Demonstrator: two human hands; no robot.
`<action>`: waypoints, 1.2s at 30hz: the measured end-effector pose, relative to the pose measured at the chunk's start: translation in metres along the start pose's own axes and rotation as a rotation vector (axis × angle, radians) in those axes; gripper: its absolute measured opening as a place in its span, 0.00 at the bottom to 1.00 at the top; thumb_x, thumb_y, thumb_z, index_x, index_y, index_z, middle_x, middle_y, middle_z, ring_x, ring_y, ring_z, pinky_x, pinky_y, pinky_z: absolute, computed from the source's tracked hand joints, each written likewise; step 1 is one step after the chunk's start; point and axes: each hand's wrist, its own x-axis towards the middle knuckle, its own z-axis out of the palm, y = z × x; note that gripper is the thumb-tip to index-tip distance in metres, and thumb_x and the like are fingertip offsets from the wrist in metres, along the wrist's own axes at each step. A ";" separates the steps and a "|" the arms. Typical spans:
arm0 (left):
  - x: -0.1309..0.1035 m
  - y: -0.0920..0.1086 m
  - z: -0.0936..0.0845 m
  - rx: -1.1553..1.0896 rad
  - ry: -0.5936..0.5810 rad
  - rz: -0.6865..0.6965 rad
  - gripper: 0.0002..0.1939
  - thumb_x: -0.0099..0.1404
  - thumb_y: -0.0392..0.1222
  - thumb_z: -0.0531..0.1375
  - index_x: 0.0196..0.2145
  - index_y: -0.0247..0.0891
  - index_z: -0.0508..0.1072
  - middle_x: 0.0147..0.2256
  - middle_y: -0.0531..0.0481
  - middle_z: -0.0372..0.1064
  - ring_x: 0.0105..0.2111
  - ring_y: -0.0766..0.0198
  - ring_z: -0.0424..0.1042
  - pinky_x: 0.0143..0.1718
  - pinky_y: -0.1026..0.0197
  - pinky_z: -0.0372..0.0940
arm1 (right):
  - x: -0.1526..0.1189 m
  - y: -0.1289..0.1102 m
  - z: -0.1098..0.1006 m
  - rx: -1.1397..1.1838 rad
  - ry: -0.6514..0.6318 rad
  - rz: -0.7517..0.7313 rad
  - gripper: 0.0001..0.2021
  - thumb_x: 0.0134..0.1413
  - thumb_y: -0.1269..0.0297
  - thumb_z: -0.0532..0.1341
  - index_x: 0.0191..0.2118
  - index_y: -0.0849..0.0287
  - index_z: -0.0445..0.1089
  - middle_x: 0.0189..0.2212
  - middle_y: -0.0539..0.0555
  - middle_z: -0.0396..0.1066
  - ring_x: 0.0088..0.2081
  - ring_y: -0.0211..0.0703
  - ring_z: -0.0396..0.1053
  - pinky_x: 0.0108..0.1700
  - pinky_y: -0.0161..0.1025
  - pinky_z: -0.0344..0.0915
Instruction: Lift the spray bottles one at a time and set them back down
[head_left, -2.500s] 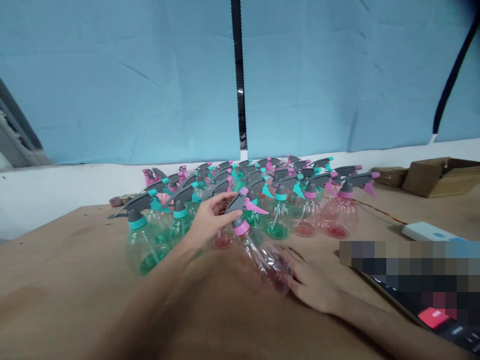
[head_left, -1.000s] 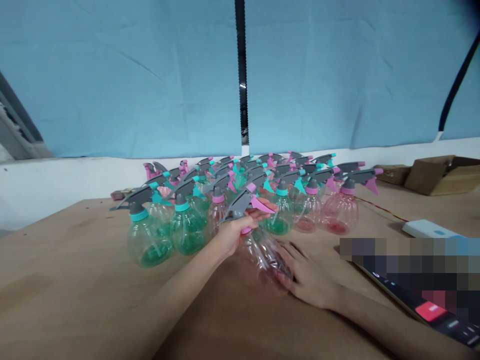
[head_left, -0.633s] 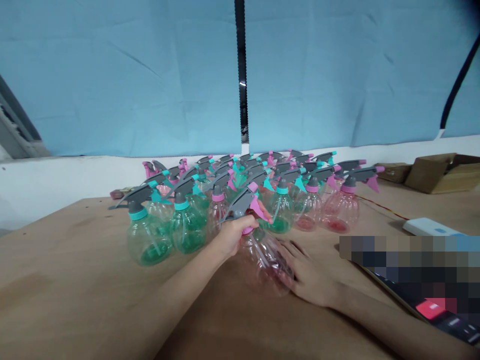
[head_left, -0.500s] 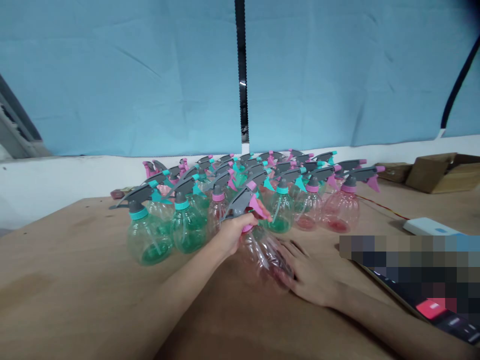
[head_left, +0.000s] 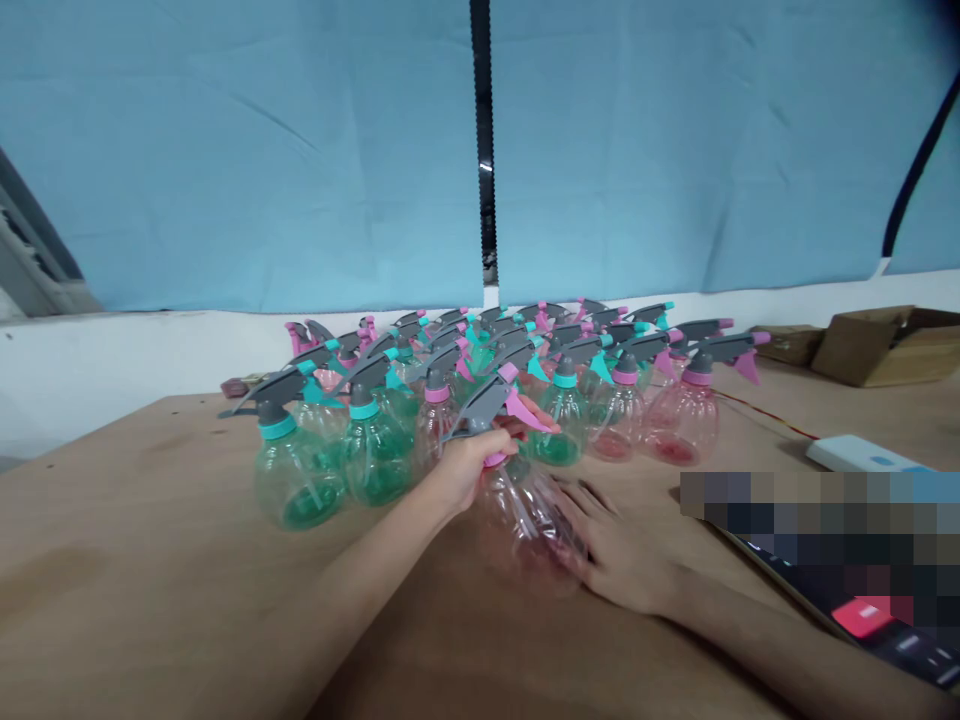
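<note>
A clear pink spray bottle (head_left: 531, 520) stands tilted on the wooden table (head_left: 150, 560) in front of me. My left hand (head_left: 465, 465) grips its neck under the grey spray head (head_left: 487, 400), fingers at the pink trigger. My right hand (head_left: 622, 550) cups the bottle's body from the right. Just behind stand several more spray bottles, green ones (head_left: 300, 480) at the left and pink ones (head_left: 679, 415) at the right.
A blue sheet (head_left: 300, 150) hangs along the wall behind the table. Cardboard boxes (head_left: 877, 345) sit at the far right. A white flat device (head_left: 855, 453) and a dark phone-like object (head_left: 862, 610) lie on the right side.
My left hand moved from the top of the spray head down to the neck. Its fingers have pressed and eased on the pink trigger. My right hand stayed on the bottle's body.
</note>
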 end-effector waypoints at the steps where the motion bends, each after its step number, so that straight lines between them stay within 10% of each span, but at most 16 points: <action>1: 0.000 -0.001 0.001 -0.021 -0.008 0.015 0.13 0.42 0.36 0.53 0.27 0.39 0.73 0.28 0.49 0.72 0.37 0.55 0.69 0.41 0.53 0.59 | 0.000 0.000 0.000 0.004 0.002 -0.004 0.26 0.59 0.58 0.50 0.62 0.57 0.48 0.56 0.60 0.58 0.57 0.54 0.52 0.58 0.54 0.49; 12: -0.001 0.005 0.005 0.031 -0.114 -0.037 0.16 0.45 0.36 0.57 0.34 0.41 0.74 0.28 0.50 0.73 0.36 0.55 0.71 0.41 0.53 0.60 | 0.004 -0.001 -0.010 -0.026 -0.063 0.001 0.23 0.58 0.65 0.50 0.60 0.60 0.53 0.53 0.60 0.62 0.56 0.50 0.56 0.57 0.51 0.52; 19: -0.011 -0.028 0.034 0.226 -0.053 0.149 0.15 0.50 0.42 0.63 0.36 0.34 0.71 0.36 0.45 0.71 0.37 0.57 0.70 0.42 0.52 0.64 | -0.017 -0.001 -0.035 -0.178 -0.069 0.064 0.22 0.54 0.72 0.49 0.56 0.62 0.59 0.52 0.62 0.64 0.53 0.51 0.62 0.54 0.51 0.58; 26: -0.015 -0.066 0.032 0.581 0.014 0.405 0.28 0.59 0.47 0.60 0.55 0.41 0.60 0.50 0.43 0.60 0.52 0.54 0.59 0.54 0.47 0.55 | -0.052 -0.010 -0.031 0.102 0.198 0.221 0.29 0.56 0.62 0.52 0.62 0.59 0.43 0.57 0.65 0.58 0.55 0.53 0.60 0.54 0.54 0.59; 36: -0.020 -0.087 0.027 0.992 0.043 0.434 0.27 0.64 0.35 0.50 0.60 0.40 0.48 0.56 0.40 0.50 0.54 0.54 0.55 0.54 0.47 0.56 | -0.014 0.029 -0.013 0.082 0.420 0.305 0.39 0.52 0.52 0.56 0.63 0.60 0.37 0.56 0.67 0.56 0.51 0.58 0.63 0.48 0.54 0.64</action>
